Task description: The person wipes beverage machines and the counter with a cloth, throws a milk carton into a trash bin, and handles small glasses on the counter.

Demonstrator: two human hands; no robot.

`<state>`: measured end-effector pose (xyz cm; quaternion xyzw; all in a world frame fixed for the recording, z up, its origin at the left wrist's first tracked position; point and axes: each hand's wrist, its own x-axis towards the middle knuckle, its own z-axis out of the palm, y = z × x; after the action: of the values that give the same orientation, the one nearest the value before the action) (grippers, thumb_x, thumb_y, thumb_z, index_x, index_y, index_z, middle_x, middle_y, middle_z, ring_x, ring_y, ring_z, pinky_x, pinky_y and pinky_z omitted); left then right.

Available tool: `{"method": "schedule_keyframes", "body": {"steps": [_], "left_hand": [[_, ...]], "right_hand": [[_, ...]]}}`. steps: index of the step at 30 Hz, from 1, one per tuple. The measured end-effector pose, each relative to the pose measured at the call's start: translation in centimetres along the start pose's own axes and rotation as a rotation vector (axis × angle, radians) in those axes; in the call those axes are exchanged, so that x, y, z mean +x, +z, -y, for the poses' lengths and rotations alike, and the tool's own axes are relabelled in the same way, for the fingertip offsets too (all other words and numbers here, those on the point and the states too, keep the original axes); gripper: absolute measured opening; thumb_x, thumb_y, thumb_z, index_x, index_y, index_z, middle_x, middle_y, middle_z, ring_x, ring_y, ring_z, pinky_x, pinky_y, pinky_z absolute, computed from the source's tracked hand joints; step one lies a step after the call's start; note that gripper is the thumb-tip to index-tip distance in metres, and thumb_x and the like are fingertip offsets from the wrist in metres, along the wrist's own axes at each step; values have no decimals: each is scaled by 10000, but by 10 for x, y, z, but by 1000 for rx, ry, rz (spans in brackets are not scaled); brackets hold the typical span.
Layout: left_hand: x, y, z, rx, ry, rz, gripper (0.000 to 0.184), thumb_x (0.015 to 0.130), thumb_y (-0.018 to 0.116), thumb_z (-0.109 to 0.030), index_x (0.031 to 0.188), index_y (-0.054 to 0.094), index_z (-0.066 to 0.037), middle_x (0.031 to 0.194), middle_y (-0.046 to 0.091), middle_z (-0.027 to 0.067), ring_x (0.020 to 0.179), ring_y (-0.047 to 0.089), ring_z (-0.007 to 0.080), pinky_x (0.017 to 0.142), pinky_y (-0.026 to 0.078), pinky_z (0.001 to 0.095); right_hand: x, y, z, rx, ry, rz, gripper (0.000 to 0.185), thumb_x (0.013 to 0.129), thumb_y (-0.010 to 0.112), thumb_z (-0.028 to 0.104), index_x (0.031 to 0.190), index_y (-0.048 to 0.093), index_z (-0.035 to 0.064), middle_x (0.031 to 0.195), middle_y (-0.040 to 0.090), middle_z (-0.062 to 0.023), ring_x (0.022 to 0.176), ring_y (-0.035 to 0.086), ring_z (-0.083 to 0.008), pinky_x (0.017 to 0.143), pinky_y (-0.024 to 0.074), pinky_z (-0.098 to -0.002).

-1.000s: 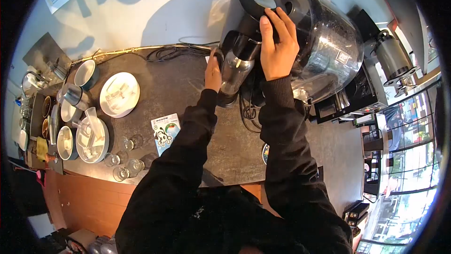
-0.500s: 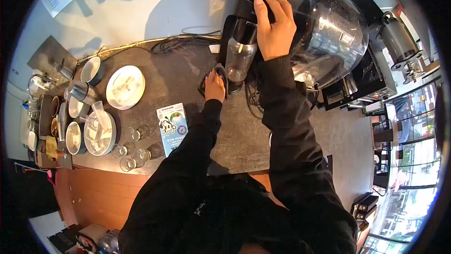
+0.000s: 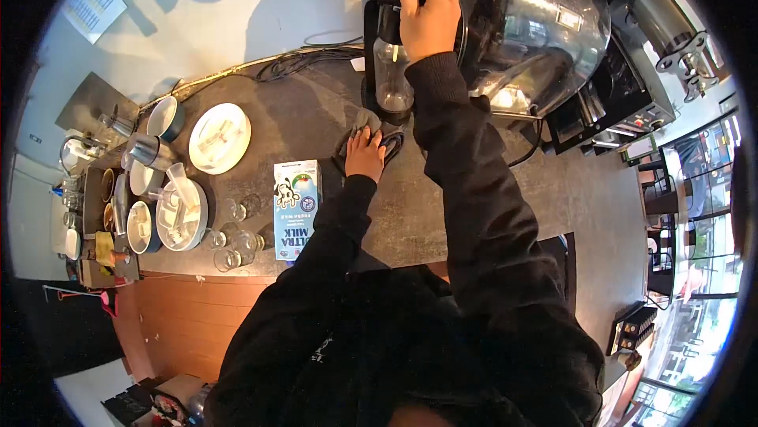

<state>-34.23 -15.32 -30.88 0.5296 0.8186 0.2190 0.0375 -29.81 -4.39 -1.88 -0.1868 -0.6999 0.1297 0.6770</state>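
Note:
On the dark counter, my left hand [image 3: 365, 154] presses down on a bunched dark cloth [image 3: 392, 142], fingers bent over it. The cloth lies just in front of a black countertop machine [image 3: 371, 36]. A clear bottle [image 3: 392, 79] stands upright in the machine's front. My right hand [image 3: 430, 16] reaches up and grips the machine's top, its thumb apart from the fingers; the fingertips are at the upper edge of view. To the left of my left forearm stands a blue and white milk carton [image 3: 297, 210].
Several small glasses [image 3: 237, 245] stand left of the carton. Further left are a white plate [image 3: 237, 160], bowls [image 3: 204, 225] holding utensils and a metal pitcher [image 3: 155, 152]. A large transparent dome [image 3: 545, 40] stands right of the machine. Cables [image 3: 304, 63] run along the wall.
The view has shifted. The machine and bottle sit higher in view, with my right hand still on top. My left hand and the cloth are now nearer me relative to the bottle.

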Motion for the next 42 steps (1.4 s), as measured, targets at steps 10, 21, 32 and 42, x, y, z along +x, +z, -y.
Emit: {"method": "schedule_keyframes", "body": {"steps": [10,21,32,42], "left_hand": [[-54,-9,-2,5,166,72,343,925,473,-246,1247,544,-151,1428,373,85,1326,314,315,1093,212,529],[-101,-51,-11,-344,224,389,321,867,565,-82,1185,547,-117,1286,522,104,1268,405,276,1113,226,470],[-94,-75,-41,-474,187,64,237,855,630,-202,1044,632,-59,1016,646,140,938,605,344,765,492,389],[-59,-86,-104,-653,256,-69,159,835,665,-159,906,648,-18,930,655,124,826,637,294,688,489,344]], "right_hand": [[-204,-77,-31,-160,18,668,348,822,596,21,1169,578,40,1279,508,-156,1276,390,-379,1018,374,-418],[-309,-158,16,-292,286,814,239,757,667,74,985,642,8,1010,618,-132,914,570,-324,829,452,-390],[-280,-181,27,-231,539,566,198,791,665,76,972,629,2,926,621,-148,865,580,-352,719,477,-400],[-215,-235,-40,-341,470,333,106,785,657,36,888,644,13,834,627,-156,726,617,-330,635,485,-349]]}}
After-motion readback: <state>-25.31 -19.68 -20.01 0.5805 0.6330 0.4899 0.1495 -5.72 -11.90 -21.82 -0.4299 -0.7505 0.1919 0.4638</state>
